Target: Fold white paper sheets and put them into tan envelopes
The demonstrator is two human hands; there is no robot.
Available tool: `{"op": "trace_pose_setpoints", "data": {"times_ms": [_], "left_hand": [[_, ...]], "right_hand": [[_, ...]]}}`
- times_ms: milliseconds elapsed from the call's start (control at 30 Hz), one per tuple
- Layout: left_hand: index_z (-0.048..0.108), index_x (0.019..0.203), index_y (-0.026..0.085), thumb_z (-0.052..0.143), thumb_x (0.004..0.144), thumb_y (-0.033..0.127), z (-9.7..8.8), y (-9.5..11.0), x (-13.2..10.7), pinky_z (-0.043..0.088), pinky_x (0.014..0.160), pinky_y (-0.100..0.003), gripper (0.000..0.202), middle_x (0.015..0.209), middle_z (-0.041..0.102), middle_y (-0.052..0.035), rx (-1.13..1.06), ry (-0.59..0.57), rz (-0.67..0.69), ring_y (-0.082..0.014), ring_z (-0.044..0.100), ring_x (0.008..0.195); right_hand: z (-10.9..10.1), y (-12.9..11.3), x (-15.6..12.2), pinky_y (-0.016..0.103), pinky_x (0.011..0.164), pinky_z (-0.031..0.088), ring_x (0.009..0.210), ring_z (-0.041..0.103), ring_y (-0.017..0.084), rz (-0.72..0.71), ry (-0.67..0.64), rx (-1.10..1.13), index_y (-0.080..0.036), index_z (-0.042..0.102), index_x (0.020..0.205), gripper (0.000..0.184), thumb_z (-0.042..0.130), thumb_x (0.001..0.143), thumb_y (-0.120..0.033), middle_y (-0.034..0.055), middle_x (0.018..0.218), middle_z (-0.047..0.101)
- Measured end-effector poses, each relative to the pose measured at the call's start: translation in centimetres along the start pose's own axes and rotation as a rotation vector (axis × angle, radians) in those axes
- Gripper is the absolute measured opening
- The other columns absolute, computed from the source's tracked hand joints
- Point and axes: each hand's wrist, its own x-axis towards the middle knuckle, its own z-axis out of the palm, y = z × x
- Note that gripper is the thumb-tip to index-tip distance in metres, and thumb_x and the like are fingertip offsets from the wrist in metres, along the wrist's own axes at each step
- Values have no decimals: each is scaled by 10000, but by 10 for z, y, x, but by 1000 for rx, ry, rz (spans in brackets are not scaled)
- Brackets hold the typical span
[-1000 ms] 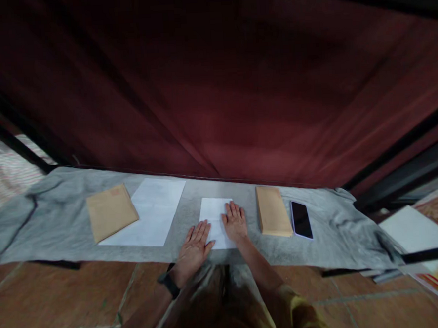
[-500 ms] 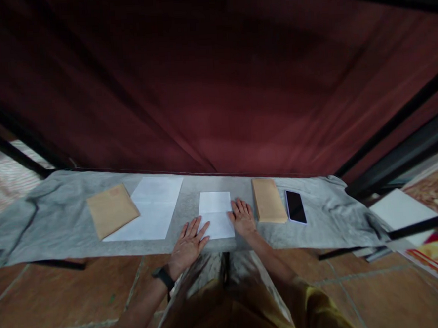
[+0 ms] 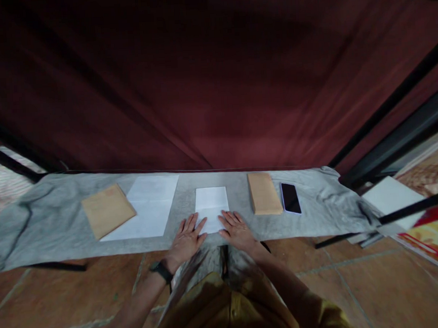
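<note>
A folded white sheet (image 3: 211,201) lies on a grey cloth (image 3: 59,228) spread over the tiled floor. My left hand (image 3: 186,239) rests flat at the sheet's near left corner, fingers spread. At the near right corner my right hand (image 3: 237,229) lies flat too, fingers apart. Neither hand holds anything. A black band is on my left wrist.
To the left lie a brown envelope (image 3: 106,210) and a larger white sheet (image 3: 147,205). To the right are a second brown envelope (image 3: 264,193) and a dark phone (image 3: 291,198). A maroon curtain (image 3: 214,85) hangs behind. White paper (image 3: 389,195) and dark rods sit at far right.
My right hand has slid from the sheet's right side back to its near right corner. My left hand stays at the near left corner. The camera has shifted slightly.
</note>
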Motion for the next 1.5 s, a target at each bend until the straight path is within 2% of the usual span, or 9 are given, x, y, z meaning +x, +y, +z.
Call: {"op": "trace_pose_setpoints", "data": {"times_ms": [233,533,667,833,967,1033,1167,1367,1500], "left_hand": [[522,1471,198,536,907,231,-17,9,12,366,1163,-538,565,1564,477,-146,-4,-180,16,-329,412,1468],[582,1391,156,429,884,18,-15,24,24,469,1077,-438,548,1454,574,-205,44,-158,25,-278,558,1351],[619,1349,185,428,922,64,-16,13,21,465,1090,-443,483,1413,631,-136,-4,-108,17,-257,600,1301],[679,1253,219,382,1008,225,-27,0,10,507,1019,-364,385,1281,720,-83,-161,-64,10,-219,685,1143],[743,1034,232,435,999,394,-27,-8,1,547,855,-331,350,988,782,-61,-441,-53,-116,-218,721,913],[746,1007,221,528,943,444,-23,-14,-2,544,857,-334,318,978,775,-61,-577,6,-159,-219,707,914],[736,876,203,601,859,519,-13,-26,1,539,858,-335,344,917,746,-59,-711,127,-205,-215,670,908],[657,702,208,538,862,501,-9,-26,18,497,821,-299,355,798,681,-36,-693,136,-251,-193,626,849],[619,688,205,474,894,479,-10,-21,28,447,669,-265,372,683,612,1,-661,108,-336,-167,572,701]], "right_hand": [[-6,1,-1,448,1259,231,1486,383,230,3,-17,22,-211,476,1516,579,569,997,-450,93,1616,391],[-9,-1,-2,436,1261,226,1479,394,219,22,-1,47,-215,510,1492,566,595,980,-440,93,1607,411],[-6,1,0,418,1246,270,1430,461,199,44,40,114,-236,567,1442,517,639,949,-375,66,1543,511],[-5,8,1,378,1158,397,1222,629,164,102,117,263,-262,724,1211,281,543,999,-235,20,1281,723],[-6,11,-1,315,982,497,1019,688,177,146,144,289,-248,776,905,281,527,1023,-303,24,1016,784],[-6,11,-4,298,907,509,932,692,180,193,157,286,-244,761,830,324,519,1025,-337,20,912,773],[-4,10,-6,273,803,518,846,692,181,261,177,313,-245,750,867,370,445,1044,-354,17,844,753],[-1,8,-1,269,801,532,874,710,195,336,205,339,-226,745,985,357,417,1037,-357,32,906,768],[0,3,6,264,779,538,879,727,202,428,199,286,-228,734,1079,345,406,1037,-330,38,964,781]]}}
